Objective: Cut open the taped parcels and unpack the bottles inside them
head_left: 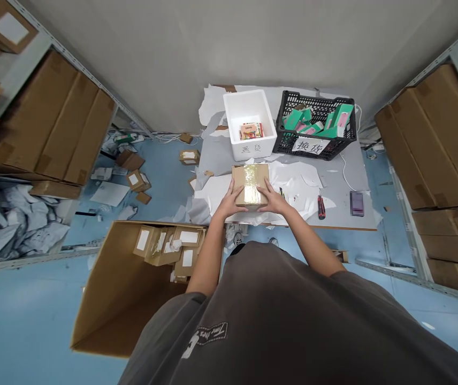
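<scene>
A small brown cardboard box [251,184] with shiny tape down its middle rests at the front of the table, on crumpled white paper. My left hand [229,202] grips its left side and front corner, thumb toward the front edge. On the right side, my right hand [272,200] holds the same box, fingers spread against it. Behind the box stands a white foam bin [249,149] with colourful small packs [251,131] inside. Beside that bin is a black plastic crate [279,141] holding several green and pink boxes [339,118].
A red and black tool [321,207] and a phone-like device [356,203] lie on the table's right [339,176]. A large open carton [116,283] with several small boxes stands at front left. Shelves with cartons [433,139] flank both sides.
</scene>
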Demonstrator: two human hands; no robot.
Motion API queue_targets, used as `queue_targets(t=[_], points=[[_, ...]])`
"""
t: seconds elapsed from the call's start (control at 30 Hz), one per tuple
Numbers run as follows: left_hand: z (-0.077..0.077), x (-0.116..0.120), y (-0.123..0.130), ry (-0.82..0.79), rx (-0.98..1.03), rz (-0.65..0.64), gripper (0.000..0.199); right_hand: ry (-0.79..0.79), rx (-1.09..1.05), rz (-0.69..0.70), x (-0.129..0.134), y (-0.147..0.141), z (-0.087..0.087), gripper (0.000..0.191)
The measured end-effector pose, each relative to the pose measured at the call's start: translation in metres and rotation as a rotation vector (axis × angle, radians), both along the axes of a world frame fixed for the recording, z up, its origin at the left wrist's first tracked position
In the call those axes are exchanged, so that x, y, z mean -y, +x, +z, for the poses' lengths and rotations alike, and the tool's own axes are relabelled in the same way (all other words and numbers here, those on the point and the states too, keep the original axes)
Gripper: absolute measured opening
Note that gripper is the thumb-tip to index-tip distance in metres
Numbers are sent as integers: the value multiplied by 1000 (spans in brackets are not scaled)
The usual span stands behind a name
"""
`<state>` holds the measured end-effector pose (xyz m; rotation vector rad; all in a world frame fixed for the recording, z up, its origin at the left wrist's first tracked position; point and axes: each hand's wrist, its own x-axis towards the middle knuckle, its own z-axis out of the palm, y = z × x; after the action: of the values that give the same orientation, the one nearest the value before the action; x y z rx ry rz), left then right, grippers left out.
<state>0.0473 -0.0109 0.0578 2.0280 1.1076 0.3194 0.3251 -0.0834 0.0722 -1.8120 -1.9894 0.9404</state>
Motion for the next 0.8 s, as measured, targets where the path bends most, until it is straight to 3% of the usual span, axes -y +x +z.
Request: queue_targets(t=[0.17,0.33,0.47,0.63,0.8], points=[[8,0,12,52,-13,81,91,17,-10,-1,-13,6,4,94],[28,-17,12,107,70,180,74,140,-118,-6,-33,25,20,71],[35,-47,29,137,133,381,90,224,-131,-73,-74,39,27,64],[11,-75,70,27,126,545,95,162,-149,-262,-119,28,1,80],[-19,-72,70,-17,164,512,102,98,-194,-320,-119,11,-29,97]])
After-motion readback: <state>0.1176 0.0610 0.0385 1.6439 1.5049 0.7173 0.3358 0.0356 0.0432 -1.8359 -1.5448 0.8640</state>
